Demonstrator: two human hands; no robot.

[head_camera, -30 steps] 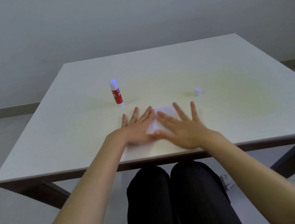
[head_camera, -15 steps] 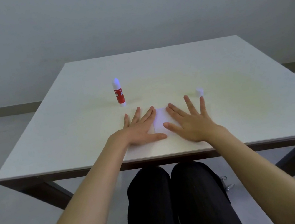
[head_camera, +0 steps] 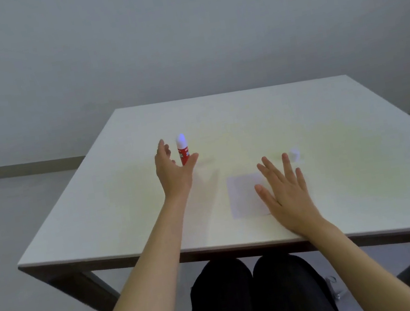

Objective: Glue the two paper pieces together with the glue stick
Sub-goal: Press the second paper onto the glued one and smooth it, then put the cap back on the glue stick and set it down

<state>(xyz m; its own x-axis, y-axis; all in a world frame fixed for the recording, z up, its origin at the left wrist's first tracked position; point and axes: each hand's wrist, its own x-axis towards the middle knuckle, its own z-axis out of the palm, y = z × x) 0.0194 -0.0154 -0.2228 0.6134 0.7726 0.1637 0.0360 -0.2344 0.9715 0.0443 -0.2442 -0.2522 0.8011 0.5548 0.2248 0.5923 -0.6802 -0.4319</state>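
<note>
The left hand [head_camera: 173, 170] is reaching, fingers spread around the glue stick [head_camera: 183, 150] to grab it. The right hand [head_camera: 287, 191], fingers flat, is holding the paper [head_camera: 244, 196] near the table's [head_camera: 128, 222] front edge.

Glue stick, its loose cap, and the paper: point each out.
glue stick [head_camera: 184, 155]: head view, on the red label of its upright body.
cap [head_camera: 294, 154]: head view, on the side of the small white cap.
paper [head_camera: 244, 195]: head view, on the bare middle, left of the right hand.
</note>
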